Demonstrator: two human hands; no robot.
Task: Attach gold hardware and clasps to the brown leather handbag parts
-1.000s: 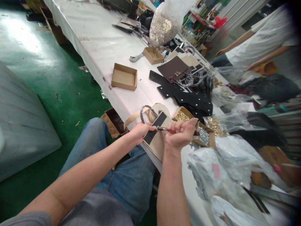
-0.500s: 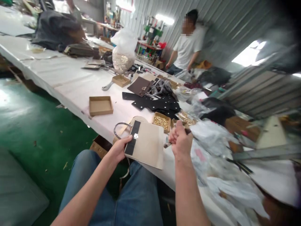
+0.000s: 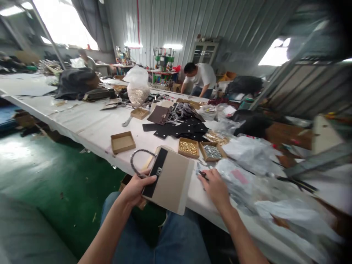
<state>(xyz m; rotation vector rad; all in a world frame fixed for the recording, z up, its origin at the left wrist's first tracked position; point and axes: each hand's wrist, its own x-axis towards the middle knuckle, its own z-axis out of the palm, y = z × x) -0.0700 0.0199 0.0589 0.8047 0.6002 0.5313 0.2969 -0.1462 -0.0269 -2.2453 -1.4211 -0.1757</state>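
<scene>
Steady now: L hand (image 3: 136,189) clamps beige-black handbag (image 3: 172,179) at edge, metal clasp (image 3: 158,171) up.
R hand (image 3: 216,189) half-closed, pinching small dark item (image 3: 203,175) just above tabletop (image 3: 90,119).

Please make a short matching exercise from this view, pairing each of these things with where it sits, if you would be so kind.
Things:
1. Silver pieces
2. Beige bag
3. Black panels
4. Gold studs

Places:
A. In the left hand
B. In the cardboard box nearer the bag
C. In the cardboard box further right
D. On the table, beyond both boxes

Pairs: 1-C, 2-A, 3-D, 4-B
</scene>
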